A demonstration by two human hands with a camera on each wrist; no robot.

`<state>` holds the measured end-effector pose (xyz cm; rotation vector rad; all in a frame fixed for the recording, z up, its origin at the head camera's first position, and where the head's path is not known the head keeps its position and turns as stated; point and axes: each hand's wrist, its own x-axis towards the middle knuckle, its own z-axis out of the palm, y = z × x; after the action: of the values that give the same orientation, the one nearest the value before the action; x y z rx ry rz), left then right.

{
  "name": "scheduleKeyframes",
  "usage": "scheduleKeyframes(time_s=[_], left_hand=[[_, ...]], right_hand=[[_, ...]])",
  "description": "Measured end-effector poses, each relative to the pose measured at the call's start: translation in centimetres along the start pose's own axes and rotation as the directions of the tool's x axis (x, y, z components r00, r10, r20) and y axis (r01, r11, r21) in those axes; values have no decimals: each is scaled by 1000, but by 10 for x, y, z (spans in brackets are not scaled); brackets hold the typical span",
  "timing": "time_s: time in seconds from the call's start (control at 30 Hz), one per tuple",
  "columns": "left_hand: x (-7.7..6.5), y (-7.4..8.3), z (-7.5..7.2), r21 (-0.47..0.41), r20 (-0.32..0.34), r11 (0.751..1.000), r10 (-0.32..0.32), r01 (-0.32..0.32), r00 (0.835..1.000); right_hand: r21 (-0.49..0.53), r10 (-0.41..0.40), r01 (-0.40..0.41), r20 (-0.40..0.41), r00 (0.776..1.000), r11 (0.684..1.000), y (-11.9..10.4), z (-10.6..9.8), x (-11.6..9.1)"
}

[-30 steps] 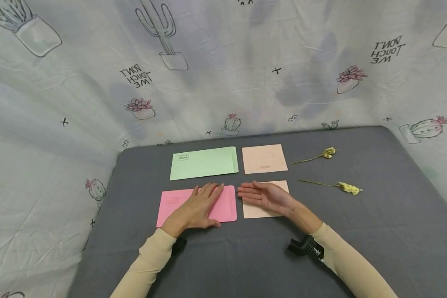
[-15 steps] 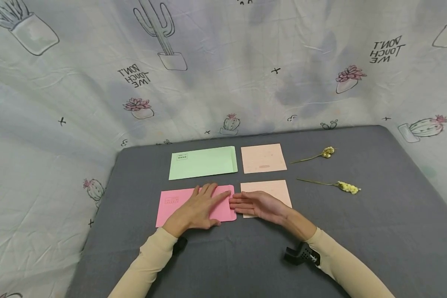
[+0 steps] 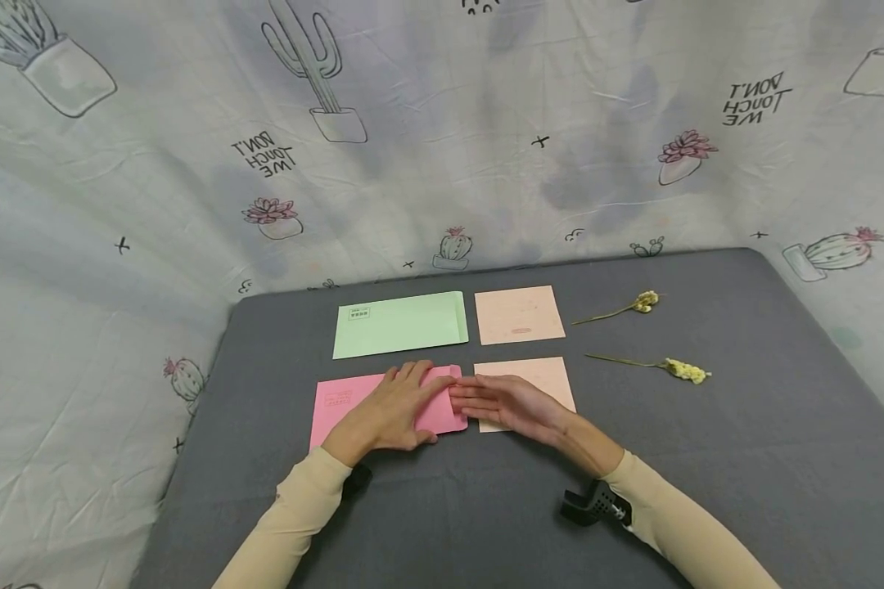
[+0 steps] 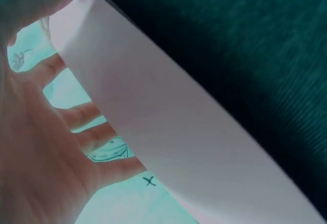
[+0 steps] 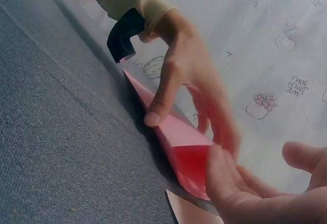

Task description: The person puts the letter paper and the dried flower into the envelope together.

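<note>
A pink envelope (image 3: pixel 336 401) lies under my left hand (image 3: pixel 389 415), which holds it between the thumb at the near edge and the fingers across the far side. In the right wrist view the envelope (image 5: pixel 176 129) bulges, its right-hand mouth gaping. My right hand (image 3: pixel 519 406) turns its palm inward, fingers straight, fingertips at that mouth; whether they reach inside is unclear. Beneath the right forearm and hand a beige card (image 3: pixel 552 378) is partly covered. The left wrist view shows the envelope's pale underside (image 4: pixel 153 101) beside the palm.
Behind lie a green envelope (image 3: pixel 401 325) and a second beige card (image 3: pixel 519 315). Two dried flower stems, one upper (image 3: pixel 642 302) and one lower (image 3: pixel 685 370), lie to the right on the grey table (image 3: pixel 442 532). A cactus-print cloth (image 3: pixel 412 188) hangs behind.
My right hand has moved left from over the near beige card to the pink envelope's right end. The left index finger has stretched toward it, and the envelope's right end now gapes.
</note>
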<state>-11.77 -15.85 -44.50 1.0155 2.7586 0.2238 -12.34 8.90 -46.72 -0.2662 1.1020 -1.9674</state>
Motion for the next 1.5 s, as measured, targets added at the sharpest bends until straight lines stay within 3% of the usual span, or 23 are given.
scheduleKeyframes(time_s=[0.13,0.27,0.33,0.4,0.47,0.53,0.63,0.7,0.77,0.83,1.0,1.27,1.4,1.5], left_hand=[[1,0,-1,15,-16,1000,7,-6,1000],[2,1,0,19,-10,1000,12,-11,1000],[3,1,1,21,-9,1000,16,-16,1000],[3,1,1,27,-7,999,18,-18,1000],[3,1,1,32,-7,999,18,-18,1000],[3,1,1,35,-7,999,20,-19,1000],[3,1,0,42,-15,999,25,-24,1000],[3,1,-1,46,-19,999,27,-26,999],[4,1,-2,49,-21,998,27,-26,999],[5,1,-3,41,-23,999,29,-28,999],[8,2,-4,29,-16,999,29,-29,999],[10,1,-3,38,-8,999,23,-23,1000],[11,2,-3,37,-4,999,25,-25,1000],[11,3,-3,44,-2,999,28,-28,1000]], right_hand=[[-45,-22,21,-9,1000,999,1,0,1],[-196,-31,21,-51,998,980,0,-1,-1],[-324,-57,26,-86,995,946,-3,-2,-4],[-469,-103,34,-123,987,883,-7,-5,-9],[-638,-173,44,-142,975,769,-11,-9,-15],[-780,-257,48,-147,955,624,-17,-14,-21],[-937,-385,19,-124,915,348,-26,-24,-32],[-981,-432,-34,-116,894,192,-32,-32,-38],[-992,-446,-103,-125,887,74,-38,-39,-45],[-986,-425,-165,-149,893,0,-44,-47,-53],[-974,-361,-214,-173,916,-76,-55,-60,-67],[-975,-301,-215,-187,935,-62,-60,-60,-68],[-969,-272,-241,-218,937,-51,-62,-58,-66],[-965,-285,-255,-228,931,-63,-61,-57,-66]])
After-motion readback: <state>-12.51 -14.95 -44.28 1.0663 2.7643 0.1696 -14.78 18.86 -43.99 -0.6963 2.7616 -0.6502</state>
